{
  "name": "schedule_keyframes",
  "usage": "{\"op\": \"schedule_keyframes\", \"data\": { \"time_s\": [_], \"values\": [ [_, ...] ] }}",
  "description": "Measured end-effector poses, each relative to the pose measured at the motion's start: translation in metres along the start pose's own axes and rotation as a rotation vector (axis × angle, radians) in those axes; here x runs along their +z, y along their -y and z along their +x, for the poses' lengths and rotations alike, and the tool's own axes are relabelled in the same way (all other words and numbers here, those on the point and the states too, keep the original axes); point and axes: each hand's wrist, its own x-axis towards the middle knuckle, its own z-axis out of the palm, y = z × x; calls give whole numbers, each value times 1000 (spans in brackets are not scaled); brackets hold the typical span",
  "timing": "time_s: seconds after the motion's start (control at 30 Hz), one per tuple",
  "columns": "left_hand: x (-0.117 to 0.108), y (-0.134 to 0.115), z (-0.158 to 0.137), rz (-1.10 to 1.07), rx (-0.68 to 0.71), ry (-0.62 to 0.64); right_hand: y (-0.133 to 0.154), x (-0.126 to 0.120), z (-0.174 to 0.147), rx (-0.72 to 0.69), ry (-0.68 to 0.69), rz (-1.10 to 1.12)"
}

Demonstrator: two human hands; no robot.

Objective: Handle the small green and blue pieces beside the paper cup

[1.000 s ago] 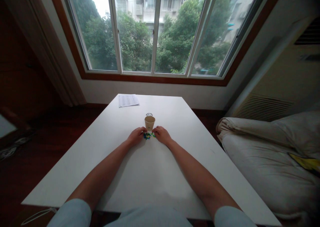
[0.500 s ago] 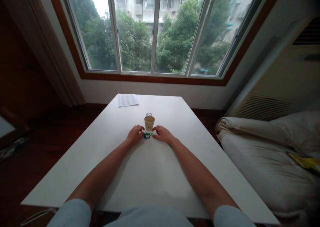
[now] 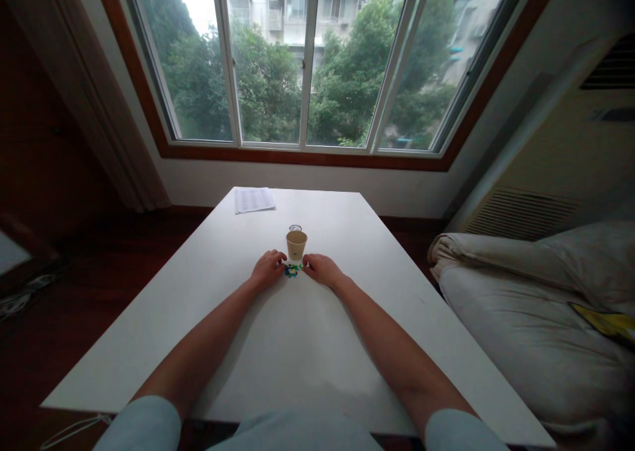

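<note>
Several small green, blue and yellow pieces (image 3: pixel 292 271), too tiny to name by kind, lie in a loose pile on the white table (image 3: pixel 297 345). A tan paper cup (image 3: pixel 296 245) stands upright just behind them, its mouth facing up. At the pile's left edge rests my left hand (image 3: pixel 270 268), thumb and forefinger bent and apart, with nothing visible between them. My right hand (image 3: pixel 320 268) is at the pile's right edge, fingertips drawn together close to a green piece. Whether they grip anything is too small to see.
Behind the cup lies a small clear round item (image 3: pixel 295 227). Printed sheets of paper (image 3: pixel 254 200) are at the table's far left corner. Right of the table is a couch-like seat with a light cover (image 3: pixel 506 319). A white cord (image 3: pixel 74 430) hangs by the near left edge.
The fingers of my right hand have closed together beside the pile, having been apart before. My left hand has barely moved, and the cup stays in place.
</note>
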Motion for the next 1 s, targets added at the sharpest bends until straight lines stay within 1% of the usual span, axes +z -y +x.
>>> {"op": "schedule_keyframes", "data": {
  "time_s": [0.17,0.53,0.7,0.87,1.0],
  "values": [
    [-2,1,-1,4,5,3,6,2,2,25,-20,-15],
    [-4,-4,-1,-8,-9,9,10,-1,-1,-9,-94,51],
    [-4,-4,-1,-14,-10,12,12,-1,-2,-19,-126,35],
    [-3,-2,-1,-23,-6,14,12,2,-2,17,-190,-22],
    [-4,-3,-1,-20,1,13,11,4,-3,70,-167,-40]
  ]
}}
